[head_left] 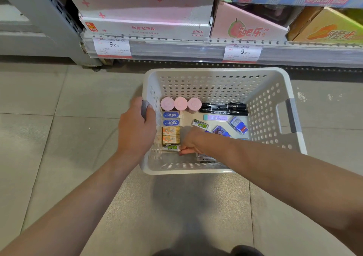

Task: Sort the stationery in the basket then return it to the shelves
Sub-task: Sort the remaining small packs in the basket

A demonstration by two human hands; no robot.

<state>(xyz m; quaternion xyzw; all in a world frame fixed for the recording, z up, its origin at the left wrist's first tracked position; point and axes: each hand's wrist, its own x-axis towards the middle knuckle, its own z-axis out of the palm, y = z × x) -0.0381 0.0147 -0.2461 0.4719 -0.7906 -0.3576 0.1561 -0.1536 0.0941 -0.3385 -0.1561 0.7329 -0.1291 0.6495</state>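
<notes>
My right hand [191,141] is curled inside the white basket [216,73], pinching a green-label eraser [170,147] at the near end of the left column. My left hand [137,126] grips the basket's grey left handle [144,109]. Farther in: yellow erasers [170,134], blue erasers [170,119], three pink tubs [180,103], black markers [224,108]. Shelf [196,49] behind the basket.

White perforated basket [218,83] is set on tiled floor [59,102] before a shelf [196,49]; its grey L handle [145,109] is gripped by left hand [137,128]; right hand [191,141] is curled inside, fingertips at a green-label eraser [170,147]; erasers are lined along L wall, 3 pink-capped tubes [180,103] and 2 black markers [224,108] at the far side.
</notes>
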